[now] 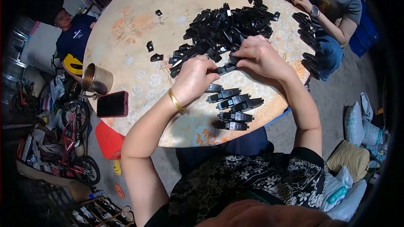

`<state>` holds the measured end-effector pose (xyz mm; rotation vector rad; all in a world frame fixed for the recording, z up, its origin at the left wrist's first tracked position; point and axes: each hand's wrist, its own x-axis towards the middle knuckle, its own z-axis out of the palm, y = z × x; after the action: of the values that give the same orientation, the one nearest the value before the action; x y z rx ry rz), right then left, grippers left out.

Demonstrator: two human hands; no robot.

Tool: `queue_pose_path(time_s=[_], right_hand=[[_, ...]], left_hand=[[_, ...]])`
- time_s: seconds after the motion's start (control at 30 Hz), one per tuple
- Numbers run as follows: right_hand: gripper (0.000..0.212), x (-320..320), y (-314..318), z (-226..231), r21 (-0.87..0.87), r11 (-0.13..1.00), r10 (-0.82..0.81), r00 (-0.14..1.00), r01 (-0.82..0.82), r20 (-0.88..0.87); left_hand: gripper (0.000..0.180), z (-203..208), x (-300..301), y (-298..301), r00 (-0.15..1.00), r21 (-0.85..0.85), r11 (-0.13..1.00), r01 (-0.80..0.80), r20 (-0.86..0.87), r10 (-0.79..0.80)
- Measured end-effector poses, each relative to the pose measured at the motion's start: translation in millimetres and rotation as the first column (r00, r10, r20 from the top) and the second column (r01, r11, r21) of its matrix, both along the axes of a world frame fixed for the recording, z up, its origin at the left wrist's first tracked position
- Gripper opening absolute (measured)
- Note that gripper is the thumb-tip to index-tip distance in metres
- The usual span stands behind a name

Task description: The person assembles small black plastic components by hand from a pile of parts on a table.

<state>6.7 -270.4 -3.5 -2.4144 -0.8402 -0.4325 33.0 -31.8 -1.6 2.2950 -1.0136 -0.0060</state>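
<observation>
A small black moulded plastic part (pixel 224 69) is held between the left hand (pixel 194 78) and right hand (pixel 257 55), both closed on it, above the round patterned worktop (pixel 139 29). An assembly step appears in hand. Finished black pieces (pixel 234 109) lie in a near row; next, placement there seems required. The loose black heap (pixel 227 27) lies farther off.

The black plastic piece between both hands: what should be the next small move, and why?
Probably press the black piece together, then lay it with the row of finished pieces near the table edge. Left hand and right hand both pinch it, and similar joined pieces already lie there.
</observation>
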Motion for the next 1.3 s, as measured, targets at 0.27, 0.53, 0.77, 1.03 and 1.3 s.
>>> queue_pose_path(time_s=[0.27, 0.53, 0.77, 1.03, 1.3], right_hand=[[0.023, -4.0, 3.6, 1.9, -0.115, 0.993, 0.025, 0.999, -0.02, 0.042], [0.021, 0.4, 11.6, -7.5, -0.068, 0.992, 0.105, 0.994, -0.105, -0.005], [0.026, -0.8, 20.1, -10.6, -0.039, 0.994, 0.102, 0.995, -0.102, 0.006], [0.085, -59.9, 13.2, 5.1, 0.051, 0.997, 0.06, 0.998, -0.059, -0.011], [0.082, -118.4, 45.8, -25.1, -0.11, 0.987, -0.12, 0.993, 0.118, -0.015]], left_hand=[[0.017, -1.1, -0.2, -1.1, 0.999, -0.014, 0.999, 0.03, 0.041, -0.029], [0.019, 1.8, 1.0, 0.3, 0.999, 0.018, 0.999, 0.035, -0.034, -0.034], [0.021, -2.3, 2.3, 0.6, 0.998, -0.013, 0.998, 0.064, 0.01, -0.064], [0.041, 11.3, -2.3, 12.3, 0.994, 0.103, 0.989, 0.107, -0.04, -0.103], [0.123, 14.5, -34.0, 17.3, 0.875, 0.2, 0.852, 0.483, -0.138, -0.464]])
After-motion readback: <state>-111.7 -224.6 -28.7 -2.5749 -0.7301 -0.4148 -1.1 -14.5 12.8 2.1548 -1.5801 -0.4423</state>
